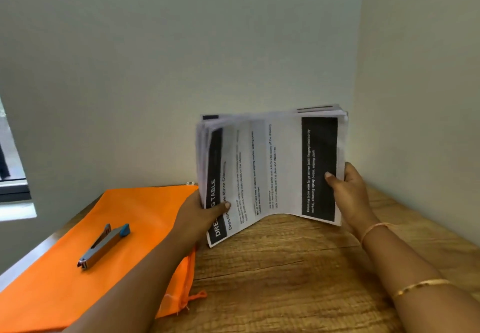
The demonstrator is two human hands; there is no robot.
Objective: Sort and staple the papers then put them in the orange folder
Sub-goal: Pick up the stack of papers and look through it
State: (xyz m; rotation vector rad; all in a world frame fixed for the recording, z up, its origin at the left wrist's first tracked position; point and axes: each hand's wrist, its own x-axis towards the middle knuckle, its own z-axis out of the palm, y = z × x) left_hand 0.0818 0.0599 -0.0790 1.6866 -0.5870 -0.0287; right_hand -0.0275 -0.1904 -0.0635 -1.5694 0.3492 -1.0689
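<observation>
Two hands, one thick stack. Nearest, the stapler (104,245) lies on the orange folder (65,280), untouched. Right of the folder, the papers (272,166) stand on edge on the table (285,267), sagging mid-span. Best, I judge, to tap the bottom edges level before sorting. Left hand (200,213) grips the end beside the folder, thumb across the front sheet. Right hand (350,192) pinches the end away from it, fingers curled behind.

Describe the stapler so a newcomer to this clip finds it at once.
On the wooden table, an orange folder lies at the left. The stapler rests on top of it: a slim grey metal tool with a blue end.
</observation>
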